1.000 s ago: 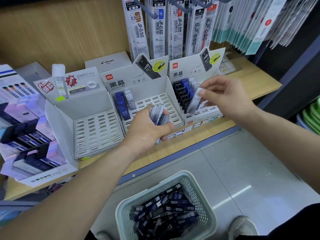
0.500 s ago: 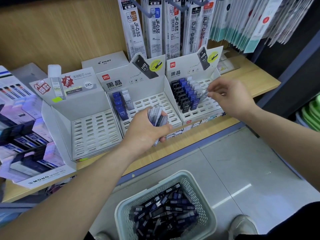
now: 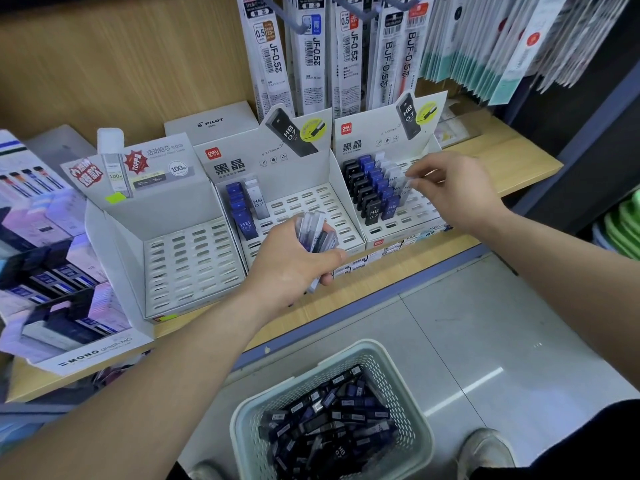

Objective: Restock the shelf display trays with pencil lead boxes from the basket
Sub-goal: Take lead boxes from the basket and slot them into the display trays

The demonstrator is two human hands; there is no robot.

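Basket: pale grey-green perforated plastic basket [image 3: 398, 382] on the floor, holding a heap of dark blue and black pencil lead boxes [image 3: 329, 420].
Left hand: left hand [image 3: 291, 261] grips a bundle of clear lead boxes [image 3: 317, 230] in front of the white slotted cardboard middle tray [image 3: 311, 202].
Right hand: right hand [image 3: 457, 192] pinches the top of one clear lead box [image 3: 402, 192], which stands beside the blue column in the white slotted cardboard right tray [image 3: 412, 220].
Behind: long white refill packs [image 3: 311, 57] hang above the trays.

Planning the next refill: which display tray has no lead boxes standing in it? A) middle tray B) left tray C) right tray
B: the left tray shows only bare slots; the middle tray holds a blue row and one clear box; the right tray holds black, blue and clear rows, with the right hand pinching a clear lead box there.
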